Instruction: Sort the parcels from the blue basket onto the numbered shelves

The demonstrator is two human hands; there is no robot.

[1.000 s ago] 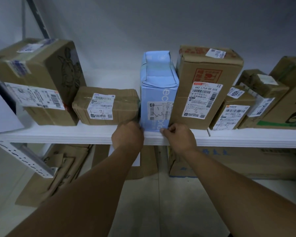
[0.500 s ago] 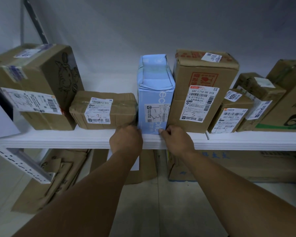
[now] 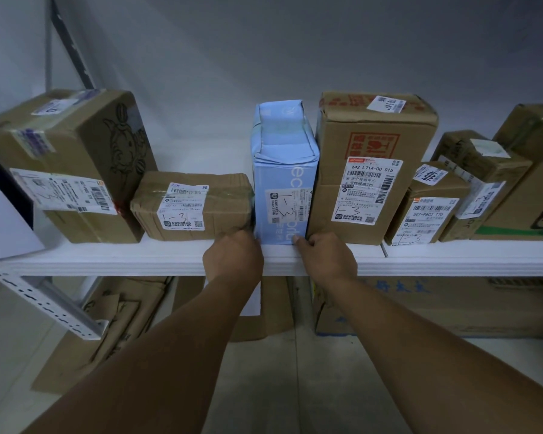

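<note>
Right now the tall light-blue cardboard parcel (image 3: 284, 183) is already up on the white shelf board (image 3: 138, 260), standing upright w/ its long axis vertical and its narrow front face, hand-marked "1-3", towards the person. It's wedged btw the low brown cardboard box (image 3: 192, 205) on its left and the tall brown carton w/ red print (image 3: 373, 170) on its right, touching both as far as I can see. Key relation: parcel sits straight ahead of and just above both hands, one hand at each bottom front corner, so neither is nearer; any nudge goes straight back into the shelf, along the parcel's depth. The left hand (image 3: 232, 255) is at the lower left corner, back of hand to camera, fingers hidden behind it, so can't tell if they grip, press or are loose. The right hand (image 3: 326, 255) is at the lower right corner, fingers (image 3: 309, 242) clenched in a loose fist, thumb tip on the parcel's bottom edge, nothing wrapped round. Both forearms reach forward and slightly inward, wrists about level w/ the shelf lip. Prob. placing step is nearly done; what's left looks like squaring it up, then letting go.
</note>
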